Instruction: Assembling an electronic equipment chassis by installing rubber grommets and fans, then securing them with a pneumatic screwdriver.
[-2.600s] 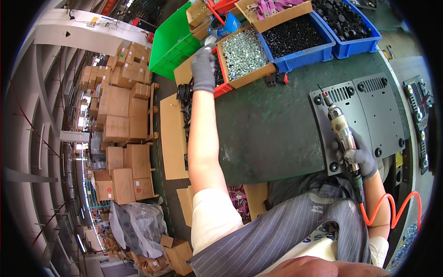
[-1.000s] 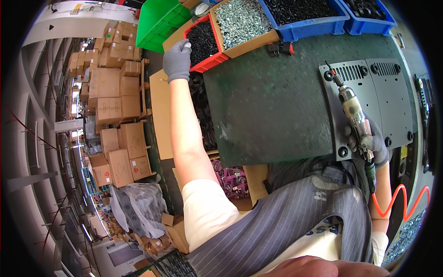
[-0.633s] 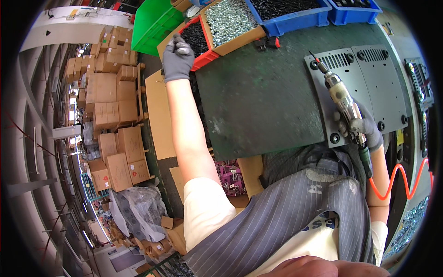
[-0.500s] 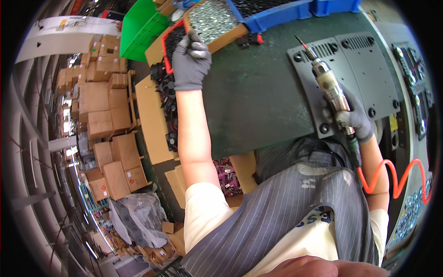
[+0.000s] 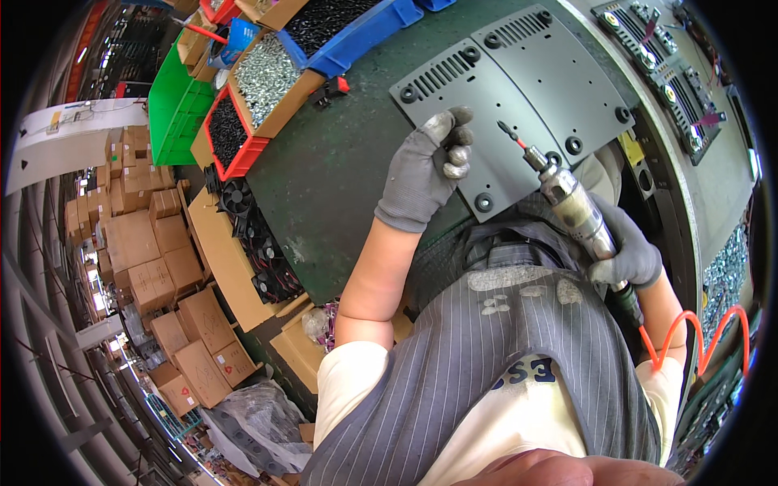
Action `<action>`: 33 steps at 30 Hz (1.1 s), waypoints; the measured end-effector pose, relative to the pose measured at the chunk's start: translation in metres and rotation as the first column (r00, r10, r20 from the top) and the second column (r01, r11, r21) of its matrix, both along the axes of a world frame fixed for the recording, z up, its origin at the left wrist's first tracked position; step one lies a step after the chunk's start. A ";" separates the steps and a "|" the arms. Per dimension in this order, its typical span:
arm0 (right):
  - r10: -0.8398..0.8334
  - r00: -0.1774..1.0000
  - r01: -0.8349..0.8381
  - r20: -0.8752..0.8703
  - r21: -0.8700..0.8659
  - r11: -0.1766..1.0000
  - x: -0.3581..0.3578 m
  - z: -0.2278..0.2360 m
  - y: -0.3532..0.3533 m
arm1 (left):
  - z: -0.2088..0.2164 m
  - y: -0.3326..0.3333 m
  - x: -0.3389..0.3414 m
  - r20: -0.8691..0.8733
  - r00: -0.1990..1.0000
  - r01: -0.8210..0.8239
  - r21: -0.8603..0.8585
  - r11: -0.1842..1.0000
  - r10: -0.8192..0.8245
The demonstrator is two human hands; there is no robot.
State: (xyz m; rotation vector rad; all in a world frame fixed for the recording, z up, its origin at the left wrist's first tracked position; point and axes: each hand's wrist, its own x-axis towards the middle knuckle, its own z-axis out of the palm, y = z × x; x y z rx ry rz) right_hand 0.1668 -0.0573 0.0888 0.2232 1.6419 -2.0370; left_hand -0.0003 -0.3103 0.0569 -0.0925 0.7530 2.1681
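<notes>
My left hand (image 5: 425,170), in a grey glove, is closed with its fingertips pinched together, over the near left edge of a grey metal panel (image 5: 466,105). Whatever lies between those fingertips is too small to make out. My right hand (image 5: 630,251), gloved too, wraps round a powered screwdriver (image 5: 577,212) with a metal body. Its bit points up and left over the panel's near part, and a coiled orange hose (image 5: 689,320) trails from its rear end. Black round feet and slotted vents mark the panel. A second similar panel (image 5: 567,69) adjoins it on the right.
At the far left of the dark green bench (image 5: 324,186) stand a red bin (image 5: 250,152) of black screws, a cardboard box (image 5: 289,101) of silver screws and a blue bin (image 5: 369,44). Black fans (image 5: 237,197) line the left edge. Assembled units (image 5: 677,89) lie at right.
My left hand has come from the red bin to the grey panel, fingers pinched. The screwdriver stays in my right hand, now nearer my left. The whole view has shifted.
</notes>
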 end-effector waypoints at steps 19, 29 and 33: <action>-0.057 0.980 0.059 -0.192 0.005 0.998 0.025 -0.016 0.001 | 0.000 0.046 0.030 0.024 0.994 0.107 -0.001 0.994 -0.107; -0.009 0.975 0.031 -0.223 0.096 0.995 0.034 -0.029 0.005 | 0.018 0.058 0.032 -0.416 0.859 -0.043 -0.640 0.767 -0.299; -0.022 0.969 0.043 -0.245 0.082 0.996 0.038 -0.039 0.006 | 0.012 0.059 0.027 -0.397 0.840 0.069 -0.597 0.799 -0.369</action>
